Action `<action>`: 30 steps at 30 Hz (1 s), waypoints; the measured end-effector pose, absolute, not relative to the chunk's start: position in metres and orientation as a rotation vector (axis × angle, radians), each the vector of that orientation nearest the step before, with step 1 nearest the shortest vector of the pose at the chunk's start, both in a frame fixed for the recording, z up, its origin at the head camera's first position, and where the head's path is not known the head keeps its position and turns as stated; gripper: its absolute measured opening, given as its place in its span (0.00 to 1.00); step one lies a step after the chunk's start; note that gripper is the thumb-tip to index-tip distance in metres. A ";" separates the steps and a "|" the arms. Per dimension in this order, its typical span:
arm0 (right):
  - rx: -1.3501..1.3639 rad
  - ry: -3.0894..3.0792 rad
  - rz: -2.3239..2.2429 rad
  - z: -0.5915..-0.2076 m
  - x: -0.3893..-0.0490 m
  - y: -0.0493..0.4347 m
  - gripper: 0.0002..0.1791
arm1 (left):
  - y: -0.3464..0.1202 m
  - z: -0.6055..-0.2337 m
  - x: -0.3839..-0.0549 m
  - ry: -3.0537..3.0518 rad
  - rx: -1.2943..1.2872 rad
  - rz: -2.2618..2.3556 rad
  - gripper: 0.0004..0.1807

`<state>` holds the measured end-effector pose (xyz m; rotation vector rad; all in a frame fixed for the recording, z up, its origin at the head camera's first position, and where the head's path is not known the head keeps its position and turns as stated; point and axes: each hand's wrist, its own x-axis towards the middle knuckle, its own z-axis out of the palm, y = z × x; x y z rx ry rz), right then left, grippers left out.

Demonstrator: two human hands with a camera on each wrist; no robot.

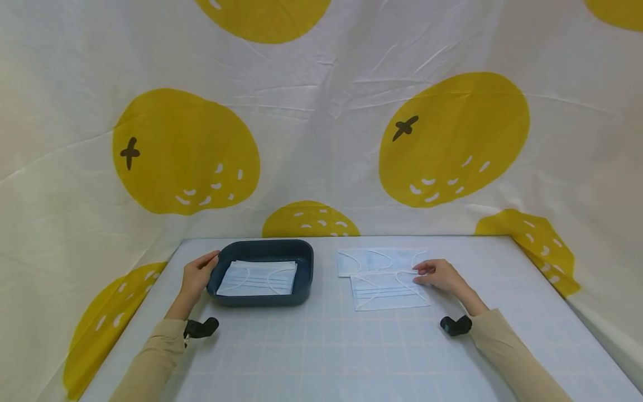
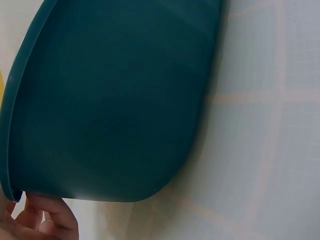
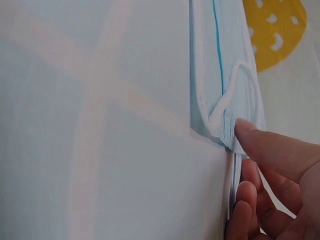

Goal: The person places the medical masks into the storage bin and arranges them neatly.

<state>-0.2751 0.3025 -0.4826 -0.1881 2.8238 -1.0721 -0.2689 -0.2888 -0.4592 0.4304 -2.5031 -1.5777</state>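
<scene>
My left hand (image 1: 197, 276) grips the left rim of a dark teal plastic tray (image 1: 258, 301), fingers curled at its edge. A stack of pale blue disposable face masks (image 1: 258, 279) with white ear loops lies in the tray. In the left wrist view the tray's outer wall (image 2: 110, 110) fills much of the picture, and the left fingers (image 2: 55, 215) show below its rim. To the right of the tray, my right hand (image 1: 439, 276) pinches the right edge of a face mask (image 1: 389, 293). The right wrist view shows the thumb (image 3: 270, 147) on the mask's pleated edge.
Behind the pinched mask, more pale blue mask material (image 1: 356, 261) with ear loops lies flat and partly overlapped. A pale checked cloth (image 1: 321, 357) covers the table. A white curtain (image 1: 321, 156) with yellow fruit prints hangs right behind the table's back edge.
</scene>
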 end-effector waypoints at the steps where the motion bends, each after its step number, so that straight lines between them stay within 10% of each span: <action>1: -0.185 2.828 -1.058 -0.483 -0.275 0.303 0.20 | -0.289 -0.459 -0.269 -2.502 0.433 -1.577 0.23; 30: -0.134 2.660 -1.310 -0.464 -0.262 0.294 0.22 | -0.288 -0.459 -0.270 -2.490 0.487 -1.580 0.24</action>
